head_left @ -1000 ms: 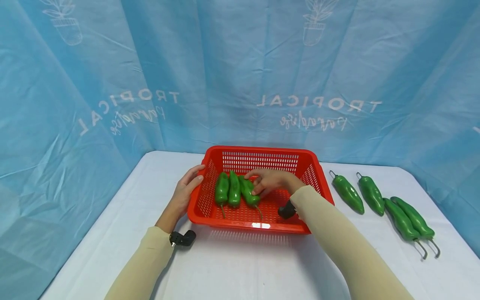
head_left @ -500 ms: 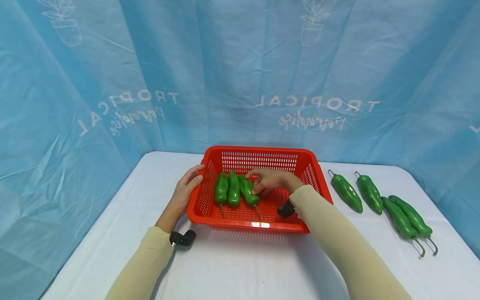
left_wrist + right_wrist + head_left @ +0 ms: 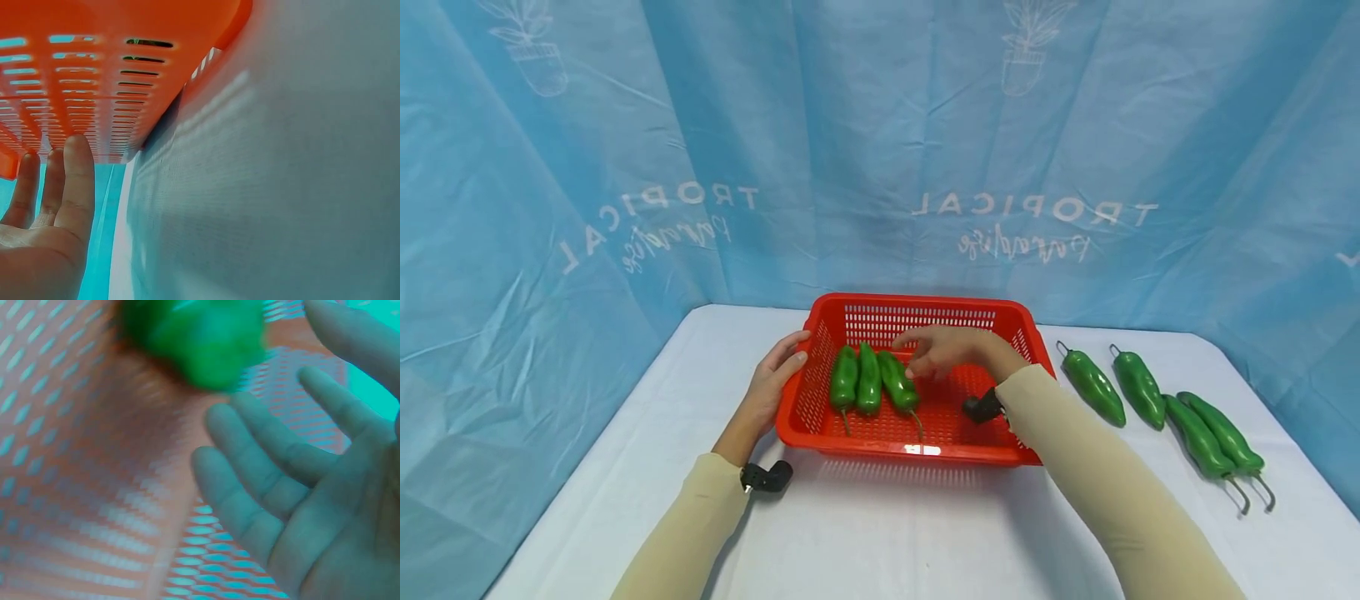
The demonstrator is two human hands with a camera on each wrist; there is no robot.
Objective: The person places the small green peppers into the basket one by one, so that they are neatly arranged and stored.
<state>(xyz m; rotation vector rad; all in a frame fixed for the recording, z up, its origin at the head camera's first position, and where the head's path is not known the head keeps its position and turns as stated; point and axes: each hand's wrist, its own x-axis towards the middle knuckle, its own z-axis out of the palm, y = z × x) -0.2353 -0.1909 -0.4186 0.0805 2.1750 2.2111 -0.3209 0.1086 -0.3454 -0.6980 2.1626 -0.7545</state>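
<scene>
Three green chili peppers lie side by side in a red plastic basket [image 3: 955,437]: one at the left [image 3: 844,379], a middle pepper [image 3: 868,385], and a right-hand pepper [image 3: 898,385]. My right hand [image 3: 951,350] hovers inside the basket just right of that last pepper. In the right wrist view, the hand [image 3: 312,487] has its fingers spread and an empty palm, with a blurred pepper [image 3: 200,340] past the fingertips. My left hand [image 3: 771,383] rests at the basket's left side. The left wrist view shows its straight fingers [image 3: 78,181] against the slotted wall [image 3: 106,69].
Right of the basket, several more green peppers lie on the white-covered table [image 3: 880,533]: an upper pair [image 3: 1093,387] and a lower pair [image 3: 1210,442] with stems toward me. A blue printed curtain [image 3: 865,167] closes off the back and sides.
My right hand has let go of the right-hand pepper and lifted slightly up and to the right, fingers opening. That pepper stays in the basket. My left hand has not moved.
</scene>
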